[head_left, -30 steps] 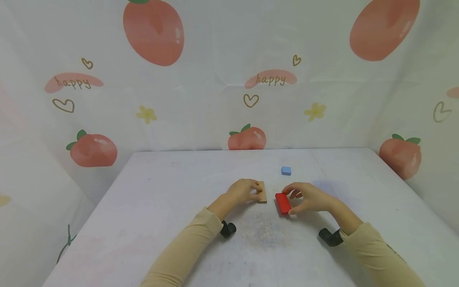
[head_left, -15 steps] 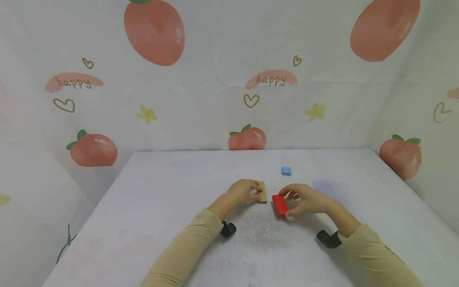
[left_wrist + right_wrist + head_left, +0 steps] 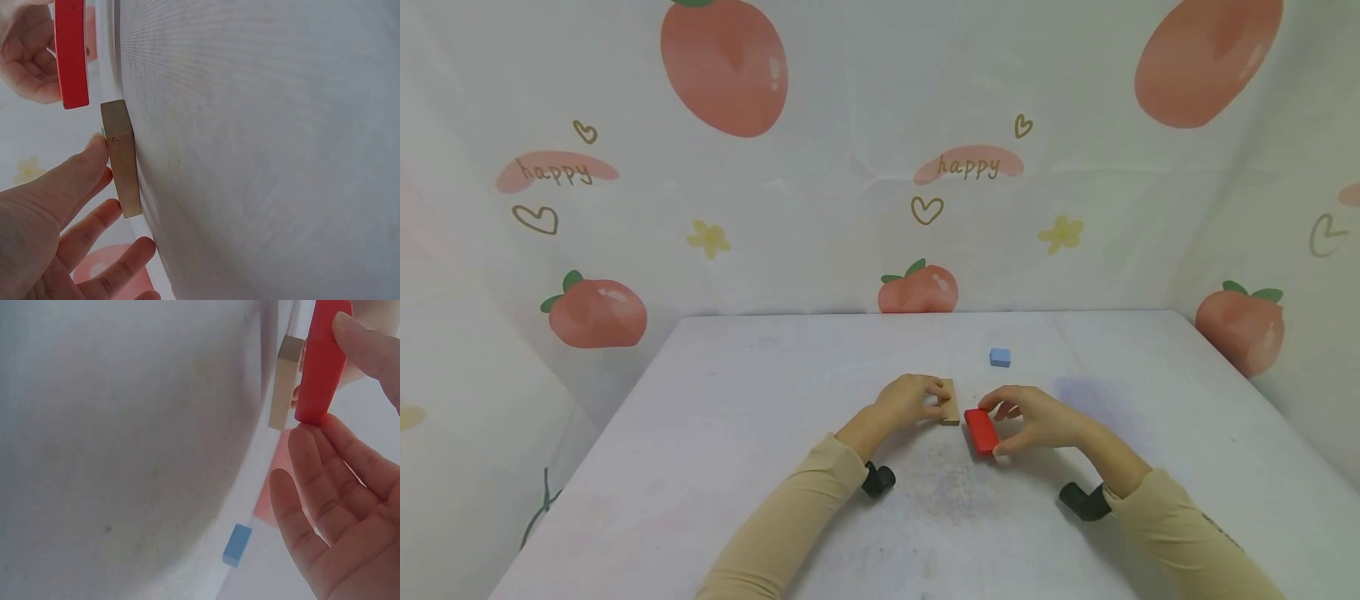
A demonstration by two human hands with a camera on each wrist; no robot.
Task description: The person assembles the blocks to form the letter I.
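The right hand [image 3: 1041, 419] holds the red block [image 3: 981, 432] by its two short ends, with the thumb at the end nearer to the person and the fingertips at the farther end; in both wrist views the block is lifted, with a gap between it and the counter [image 3: 820, 350]. The left hand [image 3: 910, 400] holds the wooden block [image 3: 952, 404] with the thumb and fingertips along its left and upper part; how firmly it presses, I cannot tell. This wooden block lies on the counter just to the left of the red one, and the two blocks appear near but not touching. A smaller blue block [image 3: 1000, 357] rests farther back on the counter, apart from both hands, and a printed cloth [image 3: 820, 208] hangs behind. As for the handling, I judge that the red block is light and quite stiff, so a pinch should not change its shape, and it does not seem fragile. Its painted face looks smooth and may slip a little if the fingertips press unevenly; for this reason the two opposite ends are a good place to take hold, and they leave the long sides uncovered. The wooden block is probably also light and rigid, with a bare surface that should give somewhat better friction; its narrow long sides, or its ends, would suit the fingertips best.
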